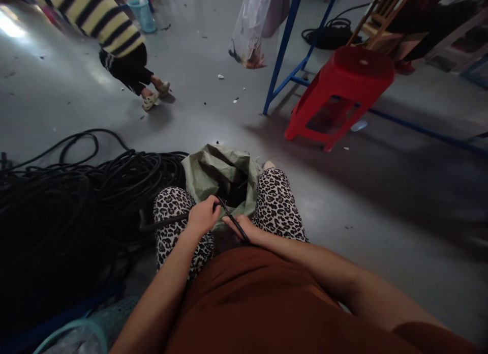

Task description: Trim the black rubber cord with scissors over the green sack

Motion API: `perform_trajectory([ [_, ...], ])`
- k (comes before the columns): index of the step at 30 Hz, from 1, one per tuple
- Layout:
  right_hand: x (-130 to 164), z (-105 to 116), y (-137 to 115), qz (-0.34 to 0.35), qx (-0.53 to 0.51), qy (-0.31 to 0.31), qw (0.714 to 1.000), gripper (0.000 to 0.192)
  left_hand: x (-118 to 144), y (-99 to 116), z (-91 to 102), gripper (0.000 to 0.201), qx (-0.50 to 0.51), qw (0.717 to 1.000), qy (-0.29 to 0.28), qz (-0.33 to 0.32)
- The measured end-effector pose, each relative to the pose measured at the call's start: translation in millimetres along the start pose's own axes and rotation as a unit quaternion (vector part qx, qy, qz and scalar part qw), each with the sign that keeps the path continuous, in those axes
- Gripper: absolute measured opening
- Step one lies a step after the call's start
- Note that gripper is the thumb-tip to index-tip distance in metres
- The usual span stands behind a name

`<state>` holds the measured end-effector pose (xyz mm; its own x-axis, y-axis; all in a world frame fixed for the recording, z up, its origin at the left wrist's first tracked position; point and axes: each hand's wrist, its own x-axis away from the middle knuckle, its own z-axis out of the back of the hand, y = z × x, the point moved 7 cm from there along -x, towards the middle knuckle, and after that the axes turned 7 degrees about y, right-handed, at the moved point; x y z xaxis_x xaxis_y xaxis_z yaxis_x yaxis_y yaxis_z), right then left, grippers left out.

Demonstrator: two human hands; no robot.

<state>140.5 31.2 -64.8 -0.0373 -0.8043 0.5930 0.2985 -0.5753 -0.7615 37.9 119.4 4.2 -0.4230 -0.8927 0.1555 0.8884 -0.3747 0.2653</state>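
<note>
in the middle of the frame, the left hand (203, 215) has its fingers clamped on a black tube (168, 223), maybe to keep its tip steady. the right hand (247, 227) is closed around a dark tool (240, 229), perhaps scissors. a green sack (194, 177) sits between the spotted legs (280, 204), likely for easy reach. the tube looks round, dull and bendy, like the coils (114, 173) at the left.

plain rust-brown top (251, 298), black-and-white leopard-print trousers (278, 206), bare forearms (162, 283)
</note>
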Motion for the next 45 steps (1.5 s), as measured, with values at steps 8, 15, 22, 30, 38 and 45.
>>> perform_trajectory([
  [8,2,4,5,0.01,-0.001,0.006,1.0,0.052,2,1,0.3,0.025,-0.016,1.0,-0.016,-0.01],
  [15,1,5,11,-0.032,-0.025,0.01,0.999,0.052,2,0,0.7,0.024,-0.02,1.0,-0.009,-0.011],
  [22,-3,11,13,-0.107,-0.096,0.032,0.989,0.051,3,-1,2.2,0.022,-0.009,1.0,0.009,-0.013],
  [30,5,8,1,-0.107,-0.125,-0.008,0.986,0.043,5,-1,5.4,0.02,0.014,0.999,0.03,-0.029],
  [38,5,-4,-4,-0.035,-0.13,-0.088,0.987,0.04,2,-1,20.6,0.012,0.06,0.987,0.139,-0.05],
  [45,1,-10,-6,-0.018,-0.12,-0.096,0.988,0.043,1,-2,21.6,0.009,0.074,0.983,0.159,-0.046],
])
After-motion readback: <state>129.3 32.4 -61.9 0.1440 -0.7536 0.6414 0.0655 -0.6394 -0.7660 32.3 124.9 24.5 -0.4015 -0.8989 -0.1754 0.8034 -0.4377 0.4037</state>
